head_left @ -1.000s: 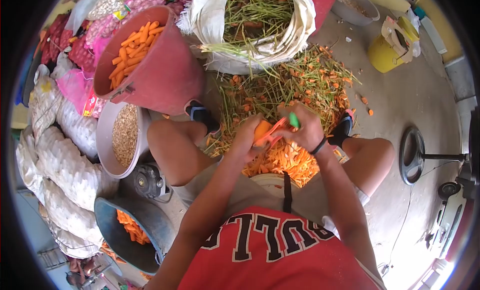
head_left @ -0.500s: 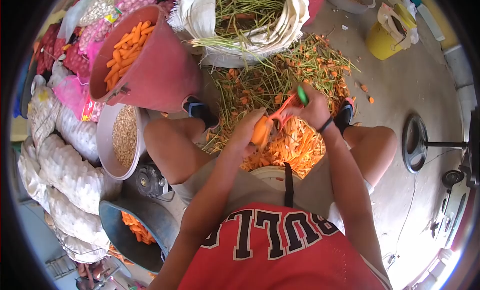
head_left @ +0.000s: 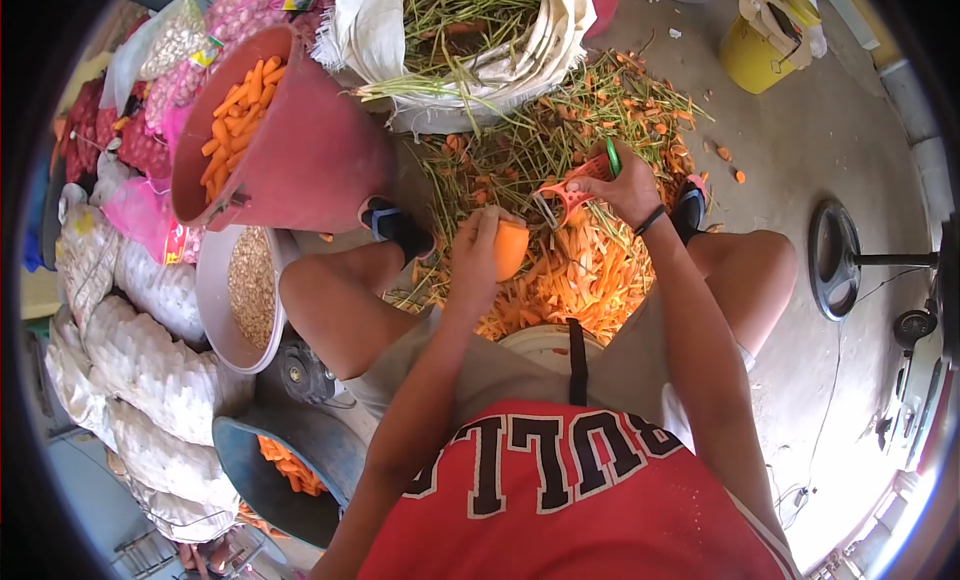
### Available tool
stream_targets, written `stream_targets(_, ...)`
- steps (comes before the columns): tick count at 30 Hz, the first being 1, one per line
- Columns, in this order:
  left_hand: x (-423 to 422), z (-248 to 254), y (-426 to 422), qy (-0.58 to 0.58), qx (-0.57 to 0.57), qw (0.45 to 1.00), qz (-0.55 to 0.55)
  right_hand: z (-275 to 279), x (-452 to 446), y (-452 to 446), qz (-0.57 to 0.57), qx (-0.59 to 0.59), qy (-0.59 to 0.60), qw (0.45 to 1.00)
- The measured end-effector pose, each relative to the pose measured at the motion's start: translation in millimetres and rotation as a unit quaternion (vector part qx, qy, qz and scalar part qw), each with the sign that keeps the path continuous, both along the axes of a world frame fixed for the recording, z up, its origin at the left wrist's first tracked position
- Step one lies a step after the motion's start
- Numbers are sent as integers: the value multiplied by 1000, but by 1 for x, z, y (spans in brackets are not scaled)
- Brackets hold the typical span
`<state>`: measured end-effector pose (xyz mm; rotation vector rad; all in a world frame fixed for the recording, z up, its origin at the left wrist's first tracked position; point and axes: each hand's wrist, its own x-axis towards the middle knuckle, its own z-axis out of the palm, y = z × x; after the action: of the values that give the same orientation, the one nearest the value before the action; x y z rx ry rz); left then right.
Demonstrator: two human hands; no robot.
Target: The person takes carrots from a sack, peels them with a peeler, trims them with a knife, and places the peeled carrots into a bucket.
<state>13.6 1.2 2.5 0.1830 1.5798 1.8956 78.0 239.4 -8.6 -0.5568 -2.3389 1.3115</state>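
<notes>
My left hand [head_left: 477,250] grips a thick orange carrot [head_left: 511,251], its smooth flesh facing right. Up and to the right, my right hand [head_left: 625,187] is closed around a peeler [head_left: 577,188] with an orange-red frame and a green part by the thumb. The peeler's blade end points left, apart from the carrot. Beneath both hands lies a heap of orange carrot peelings [head_left: 570,280]. Cut green stems and carrot tops [head_left: 540,160] are spread on the floor just beyond.
A white sack [head_left: 480,100] of stems stands ahead. To the left are a red bucket [head_left: 320,150] of peeled carrots, a basin [head_left: 215,300] of pale pieces, and a blue bucket [head_left: 245,480] with carrots. Full white sacks [head_left: 150,360] line the far left. A yellow bucket [head_left: 750,60] stands at upper right.
The peeler has come away from the carrot, up and to the right. My left hand has drawn slightly left with the carrot. The whole view has shifted slightly.
</notes>
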Motion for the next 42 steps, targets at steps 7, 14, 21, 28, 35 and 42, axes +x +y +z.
stream_targets(7, -9, 6, -4, -257, 116, 958, -47, 38, 15, -64, 75, 122, 99, 985)
stream_targets(14, -2, 10, -2, -269, 26, 959, -87, 22, 8, -7, 58, 10, 5, 998)
stream_targets(21, -9, -8, -1, -287, 115, 949, -63, 46, 10, -56, 129, 164, 103, 973)
stream_targets(28, -9, -7, -4, -309, 96, 943, -70, 21, 7, -23, 54, -47, 26, 997)
stream_targets(35, -3, 1, -1, -253, 55, 963, -82, 17, 1, -15, 59, -53, 1, 997)
stream_targets(42, -10, 3, 2, -276, 99, 953, -73, 56, 8, -62, 148, 185, 135, 962)
